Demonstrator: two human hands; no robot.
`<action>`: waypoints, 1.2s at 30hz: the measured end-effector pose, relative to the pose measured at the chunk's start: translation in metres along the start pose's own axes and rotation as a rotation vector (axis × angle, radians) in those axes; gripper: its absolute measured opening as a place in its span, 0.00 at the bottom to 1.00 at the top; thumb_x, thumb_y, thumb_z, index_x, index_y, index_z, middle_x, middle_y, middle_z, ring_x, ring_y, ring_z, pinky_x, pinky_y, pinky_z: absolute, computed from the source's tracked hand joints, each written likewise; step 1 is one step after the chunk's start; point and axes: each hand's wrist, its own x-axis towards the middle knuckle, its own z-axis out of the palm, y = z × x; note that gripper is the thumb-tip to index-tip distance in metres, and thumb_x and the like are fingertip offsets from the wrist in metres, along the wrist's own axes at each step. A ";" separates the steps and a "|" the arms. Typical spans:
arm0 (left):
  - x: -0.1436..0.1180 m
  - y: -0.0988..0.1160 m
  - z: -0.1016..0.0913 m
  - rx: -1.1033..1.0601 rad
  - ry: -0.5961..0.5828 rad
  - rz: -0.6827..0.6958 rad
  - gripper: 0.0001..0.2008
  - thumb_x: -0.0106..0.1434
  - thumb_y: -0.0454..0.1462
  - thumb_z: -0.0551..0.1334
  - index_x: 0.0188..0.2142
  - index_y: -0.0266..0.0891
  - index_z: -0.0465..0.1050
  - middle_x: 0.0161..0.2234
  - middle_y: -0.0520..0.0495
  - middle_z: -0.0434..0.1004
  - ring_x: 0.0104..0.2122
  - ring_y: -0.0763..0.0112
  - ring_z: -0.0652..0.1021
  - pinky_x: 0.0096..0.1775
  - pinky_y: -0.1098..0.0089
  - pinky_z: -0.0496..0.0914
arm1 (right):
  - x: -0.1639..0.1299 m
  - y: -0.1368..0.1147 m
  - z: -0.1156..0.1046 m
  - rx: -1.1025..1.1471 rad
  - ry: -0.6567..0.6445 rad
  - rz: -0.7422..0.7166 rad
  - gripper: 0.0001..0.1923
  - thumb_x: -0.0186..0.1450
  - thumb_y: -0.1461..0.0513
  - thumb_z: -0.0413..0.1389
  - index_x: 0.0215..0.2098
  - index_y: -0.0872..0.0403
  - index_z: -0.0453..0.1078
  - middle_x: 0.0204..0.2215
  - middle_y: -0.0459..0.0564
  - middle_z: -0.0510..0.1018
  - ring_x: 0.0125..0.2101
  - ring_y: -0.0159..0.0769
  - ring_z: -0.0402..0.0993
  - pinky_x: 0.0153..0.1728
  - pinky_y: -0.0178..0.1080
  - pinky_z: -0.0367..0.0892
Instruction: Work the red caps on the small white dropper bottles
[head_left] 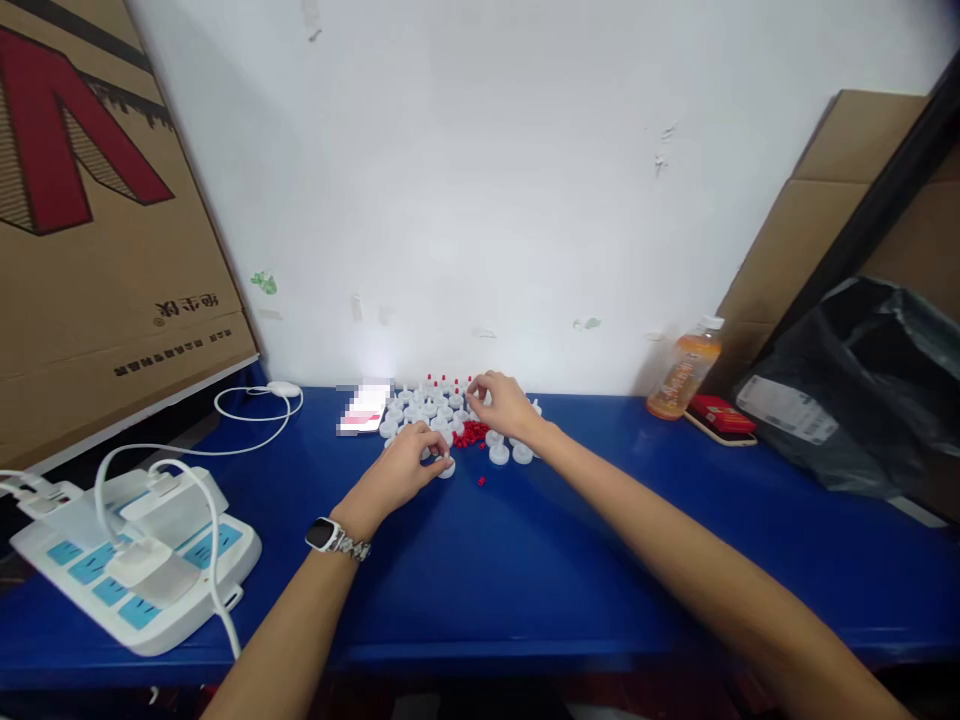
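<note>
- The white piece point(445, 468) at the left hand point(411, 462) sits on the blue table point(600, 590), at the front of the white cluster point(424, 405). Its round base is flat on the tabletop, so its long axis runs upright, top hidden by the fingers.
- Left hand: it reaches forward and inward from the lower left, back of the hand up, wrist with the watch point(322, 534) low. Thumb and index finger close on the upper part of that 1 piece.
- Right hand point(501, 402): it comes in from the right, wrist bent, fingers curled downward at the back right of the cluster. Thumb and index tips are near each other; whether they grip anything, I cannot tell.
- Around them, the other white pieces mostly stand base down, spouts up; several at the back carry red tips.
- A red pile point(471, 433) lies between the 2 hands. 1 red cap point(481, 481) lies apart in front, too small to tell its direction.
</note>
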 end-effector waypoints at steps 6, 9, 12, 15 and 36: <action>-0.002 0.013 -0.001 -0.062 0.037 0.035 0.12 0.65 0.47 0.60 0.37 0.41 0.73 0.40 0.46 0.75 0.40 0.63 0.74 0.44 0.63 0.67 | -0.088 -0.030 -0.025 0.078 -0.117 -0.179 0.07 0.66 0.59 0.58 0.42 0.50 0.73 0.34 0.49 0.76 0.40 0.40 0.68 0.45 0.43 0.58; -0.004 0.018 -0.001 -0.078 0.041 -0.022 0.14 0.67 0.49 0.56 0.41 0.42 0.73 0.39 0.47 0.77 0.38 0.64 0.75 0.42 0.64 0.68 | -0.099 -0.035 -0.024 0.038 -0.169 -0.210 0.07 0.68 0.60 0.56 0.43 0.51 0.73 0.37 0.51 0.75 0.42 0.41 0.68 0.44 0.44 0.58; -0.007 0.021 0.000 -0.102 0.033 -0.012 0.16 0.68 0.49 0.54 0.42 0.42 0.73 0.38 0.47 0.77 0.37 0.65 0.75 0.40 0.66 0.68 | -0.096 -0.033 -0.017 0.035 -0.196 -0.218 0.06 0.69 0.62 0.54 0.38 0.52 0.73 0.36 0.50 0.75 0.42 0.40 0.68 0.45 0.44 0.59; -0.007 0.023 0.002 -0.137 -0.004 -0.016 0.17 0.69 0.48 0.52 0.44 0.42 0.72 0.37 0.48 0.78 0.33 0.67 0.75 0.39 0.66 0.69 | -0.096 -0.029 -0.012 0.090 -0.200 -0.215 0.05 0.68 0.64 0.54 0.38 0.53 0.73 0.35 0.50 0.74 0.41 0.39 0.68 0.45 0.44 0.62; -0.004 0.040 0.032 -0.406 0.078 -0.033 0.24 0.72 0.49 0.46 0.59 0.43 0.66 0.59 0.44 0.71 0.58 0.61 0.70 0.61 0.56 0.62 | -0.093 -0.026 -0.010 0.925 0.071 0.237 0.13 0.65 0.51 0.57 0.35 0.53 0.71 0.25 0.45 0.76 0.25 0.31 0.70 0.29 0.34 0.65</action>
